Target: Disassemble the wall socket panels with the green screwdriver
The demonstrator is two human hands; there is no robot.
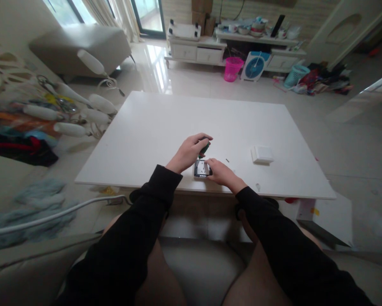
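On the white desk, near its front edge, the right hand pinches a wall socket by its side, while the left hand is closed round a green-handled screwdriver above it. Best keep the wall socket flat and the screwdriver upright.

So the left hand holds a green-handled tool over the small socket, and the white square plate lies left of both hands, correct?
No: the head view shows the white square plate lying right of both hands, past the right hand. The left hand does hold the green-handled tool over the small socket.
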